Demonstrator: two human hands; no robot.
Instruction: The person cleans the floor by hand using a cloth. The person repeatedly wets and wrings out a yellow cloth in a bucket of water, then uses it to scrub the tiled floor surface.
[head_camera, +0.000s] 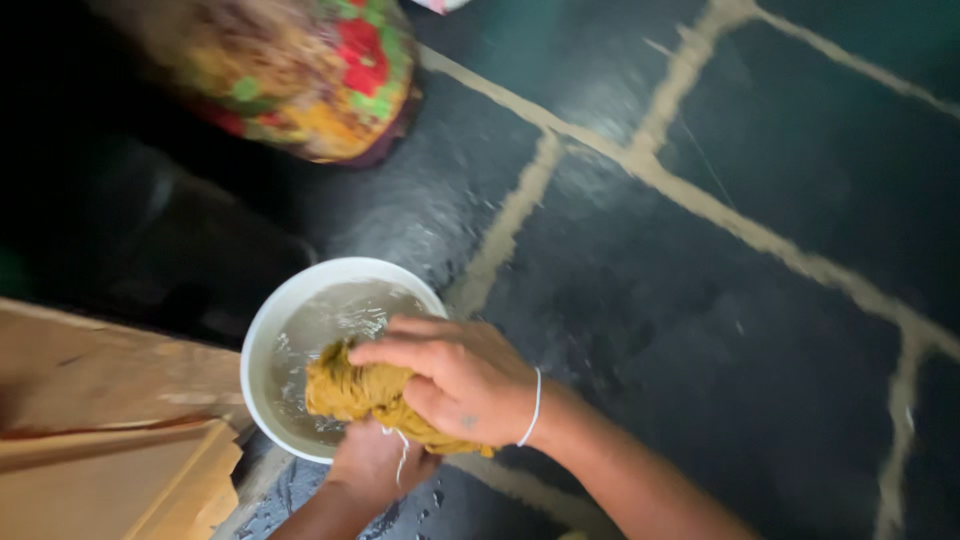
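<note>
Clearly both hands, right (455, 380) and left (372, 462), grip closed round a wet mustard cloth (355, 390) above the white bowl (262, 330); soft, heavy, best held mid-bundle.

Single view from the camera on my head, facing steeply down and close over my hands (440, 400) at the white bowl (262, 330); the wet dark stone floor (700, 300) fills the frame beyond.
</note>
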